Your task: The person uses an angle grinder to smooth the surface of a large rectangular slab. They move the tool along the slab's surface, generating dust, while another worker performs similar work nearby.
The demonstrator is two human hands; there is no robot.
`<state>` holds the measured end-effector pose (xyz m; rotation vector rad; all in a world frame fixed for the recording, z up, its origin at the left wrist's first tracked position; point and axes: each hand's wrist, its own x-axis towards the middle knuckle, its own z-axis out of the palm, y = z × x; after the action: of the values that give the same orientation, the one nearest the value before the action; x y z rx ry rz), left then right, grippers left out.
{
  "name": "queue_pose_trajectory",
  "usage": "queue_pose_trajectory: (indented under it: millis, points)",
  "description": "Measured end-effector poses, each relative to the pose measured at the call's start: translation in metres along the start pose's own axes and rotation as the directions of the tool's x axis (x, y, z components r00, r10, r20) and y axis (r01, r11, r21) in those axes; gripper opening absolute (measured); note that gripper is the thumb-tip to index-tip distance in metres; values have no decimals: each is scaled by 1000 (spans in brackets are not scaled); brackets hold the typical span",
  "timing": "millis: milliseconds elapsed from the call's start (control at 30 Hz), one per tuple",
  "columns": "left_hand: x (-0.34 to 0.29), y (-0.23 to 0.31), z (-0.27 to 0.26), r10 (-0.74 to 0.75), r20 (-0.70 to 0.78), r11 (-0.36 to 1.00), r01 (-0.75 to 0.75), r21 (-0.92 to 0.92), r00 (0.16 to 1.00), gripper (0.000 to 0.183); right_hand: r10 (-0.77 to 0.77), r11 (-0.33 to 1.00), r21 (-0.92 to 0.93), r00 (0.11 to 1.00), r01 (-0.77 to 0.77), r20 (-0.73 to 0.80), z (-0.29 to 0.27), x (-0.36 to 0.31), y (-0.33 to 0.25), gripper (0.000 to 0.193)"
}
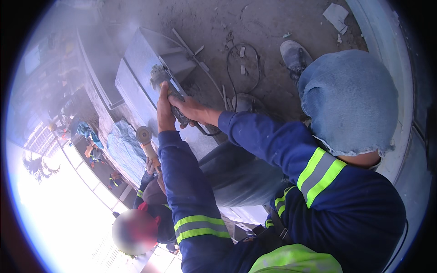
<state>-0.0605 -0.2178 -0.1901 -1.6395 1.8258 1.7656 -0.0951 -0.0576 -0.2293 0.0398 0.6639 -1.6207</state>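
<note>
Both my hands are closed on an angle grinder [160,78], its dusty head pointing up and to the left. My left hand [165,111] grips near the grinder's front, just behind the head. Further back, my right hand [195,110] wraps round the dark body, where the cord leaves. The grinder's head is over the edge of a pale grey slab [139,61], with dust hanging around it. Whether the disc touches the slab cannot be made out.
A co-worker in dark clothing at lower left holds another grinder [144,135]. A black cord [229,68] loops over the dusty floor, among strips and broken pieces. My shoe [295,54] stands at upper right. A pale curved ledge [403,82] runs along the right side.
</note>
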Motion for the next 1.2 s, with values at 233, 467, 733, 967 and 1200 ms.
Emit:
queue_pose_trajectory:
  millis: [233,467,733,967,1200]
  points:
    - [-5,-1,3,11,-29,1000,-11,19,1000,68,65,997,-49,997,-66,-30,-2,7,8,66]
    - [3,-7,-2,12,-58,1000,-12,14,998,67,35,999,-21,997,-37,-65,-1,10,12,81]
    - [1,0,0,-1,3,1000,1,-5,1000,65,35,999,-38,999,-35,-5,-1,-1,-2,68]
    - [4,-2,-3,13,-30,999,-12,30,999,68,91,992,-88,995,-93,-30,-3,6,3,67]
    - [7,-7,-7,5,-45,999,-3,32,999,72,118,990,-75,992,-121,-44,-4,11,9,67]
